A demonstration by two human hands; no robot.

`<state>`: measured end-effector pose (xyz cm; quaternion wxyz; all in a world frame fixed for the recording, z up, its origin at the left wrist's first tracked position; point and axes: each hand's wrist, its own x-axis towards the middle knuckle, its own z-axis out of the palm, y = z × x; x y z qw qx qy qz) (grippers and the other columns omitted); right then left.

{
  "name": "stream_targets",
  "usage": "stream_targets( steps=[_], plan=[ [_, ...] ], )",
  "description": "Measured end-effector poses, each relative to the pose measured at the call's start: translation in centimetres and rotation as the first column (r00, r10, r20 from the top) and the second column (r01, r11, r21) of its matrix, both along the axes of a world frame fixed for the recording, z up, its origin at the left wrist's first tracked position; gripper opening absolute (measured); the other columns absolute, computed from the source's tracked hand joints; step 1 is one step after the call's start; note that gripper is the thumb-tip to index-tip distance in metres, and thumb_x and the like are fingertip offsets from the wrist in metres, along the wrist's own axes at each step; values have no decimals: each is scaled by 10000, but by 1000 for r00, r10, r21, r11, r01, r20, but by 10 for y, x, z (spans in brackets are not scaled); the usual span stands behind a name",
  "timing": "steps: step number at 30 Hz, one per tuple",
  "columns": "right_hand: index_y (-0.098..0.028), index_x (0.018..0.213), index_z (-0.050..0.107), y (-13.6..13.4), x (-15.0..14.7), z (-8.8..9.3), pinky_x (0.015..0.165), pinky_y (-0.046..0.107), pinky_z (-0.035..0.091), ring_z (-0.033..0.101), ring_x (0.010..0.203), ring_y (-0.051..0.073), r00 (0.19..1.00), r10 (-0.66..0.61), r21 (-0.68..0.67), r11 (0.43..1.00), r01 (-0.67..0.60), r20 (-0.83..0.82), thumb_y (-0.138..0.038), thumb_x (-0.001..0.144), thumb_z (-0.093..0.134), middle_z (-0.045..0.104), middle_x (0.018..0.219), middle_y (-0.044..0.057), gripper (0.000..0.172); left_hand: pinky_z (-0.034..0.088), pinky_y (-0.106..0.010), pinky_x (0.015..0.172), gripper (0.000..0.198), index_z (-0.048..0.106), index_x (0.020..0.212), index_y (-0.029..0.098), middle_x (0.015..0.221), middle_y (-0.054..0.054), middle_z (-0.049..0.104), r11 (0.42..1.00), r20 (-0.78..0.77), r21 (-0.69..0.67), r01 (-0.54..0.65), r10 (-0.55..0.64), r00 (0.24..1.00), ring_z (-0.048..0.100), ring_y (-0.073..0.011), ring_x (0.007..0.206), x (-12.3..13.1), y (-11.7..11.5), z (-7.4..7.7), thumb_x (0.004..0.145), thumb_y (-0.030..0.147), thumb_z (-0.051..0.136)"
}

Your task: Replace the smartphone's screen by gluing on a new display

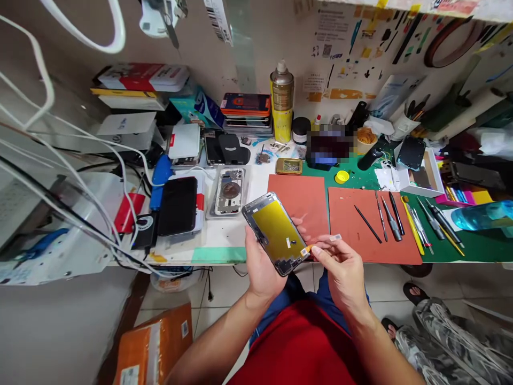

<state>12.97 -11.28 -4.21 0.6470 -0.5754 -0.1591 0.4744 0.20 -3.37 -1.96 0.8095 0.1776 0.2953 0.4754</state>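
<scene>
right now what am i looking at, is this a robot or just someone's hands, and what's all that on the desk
There is no machine here: one camera sits on a person's head and looks down at their two bare hands over a cluttered white and green bench. The left hand holds a flat phone panel with a yellow back, tilted. The right hand pinches a small orange tab at the panel's lower corner. On the bench lie two reddish-brown mats, a row of thin metal hand tools, an opened silver phone shell, a black phone and a tall gold spray can.
</scene>
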Motion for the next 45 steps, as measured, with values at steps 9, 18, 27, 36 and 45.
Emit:
stream_targets(
  steps=[9,18,27,36,45],
  plan=[
    [-214,924,793,-1,-10,9,781,326,640,718,798,173,983,-30,-3,1000,31,181,-427,769,933,770,901,42,299,665,-394,814,786,774,1138,150,1107,-138,788,990,-95,130,-48,61,994,790,-274,900,3,-5,-3,973,835,424],
    [-210,969,785,1,-13,10,705,296,654,734,743,165,979,-41,5,999,41,198,-418,762,940,786,874,40,332,672,-369,787,763,787,1126,157,1104,-120,793,989,-69,142,-39,49,996,793,-246,867,3,-3,1,975,825,450],
    [-201,906,813,2,-16,8,710,283,681,768,696,166,983,-89,17,996,87,162,-375,775,932,800,825,26,249,678,-368,767,722,785,1136,163,1051,-98,801,998,-75,45,-47,50,996,793,-235,833,0,0,2,1028,761,396],
    [-180,935,799,-2,-22,3,696,282,675,774,698,171,973,-172,33,985,169,152,-377,832,897,790,849,39,243,655,-433,887,795,783,1090,142,1004,-116,776,998,-10,-44,-39,38,999,785,-270,921,-1,-1,0,1037,773,304],
    [-195,1051,749,-1,24,1,789,338,658,776,789,185,994,-56,-66,996,62,91,-475,792,911,775,938,49,415,676,-416,766,747,779,1111,153,1021,-126,797,986,-74,-148,-80,70,995,798,-268,831,-12,6,12,1079,687,256]
  ],
)
